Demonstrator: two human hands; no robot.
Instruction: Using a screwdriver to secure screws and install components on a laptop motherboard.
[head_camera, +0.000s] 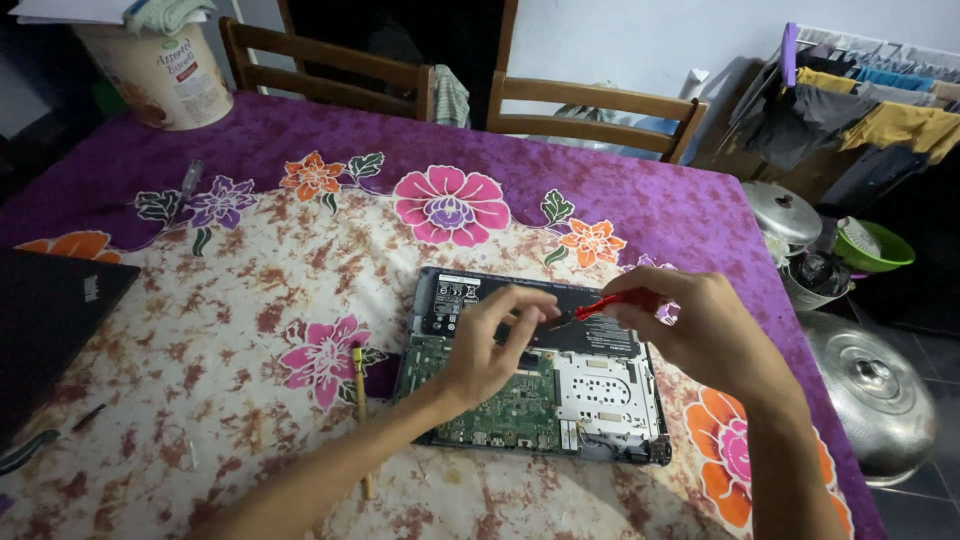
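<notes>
At the centre of the table (640, 205), slightly toward 5 o'clock, an opened laptop (535, 375) lies with its bottom cover off. The black battery (470, 300) runs along its far edge, and the green circuit board (510, 410) fills its near left part.

The right hand (705, 335) pinches a red-handled screwdriver (612, 303) between thumb and fingers. The tip points toward 9 o'clock and sits at the near edge of the battery. The left hand (495, 345) rests over the board. Its thumb and forefinger are drawn close at the screwdriver tip; whether they pinch a screw or a connector cannot be told.

The step in hand appears to be work on a small fastener or connector at the battery edge. To do it well:

- Stand the screwdriver more upright, so the tip seats fully.
- Brace the left hand on the frame, not on the board.
- Apply light pressure, because the parts look fragile.

A yellow-handled tool (358, 400) lies at 9 o'clock, just beside the laptop. A black closed laptop (50, 320) rests well apart, at the left edge.
</notes>
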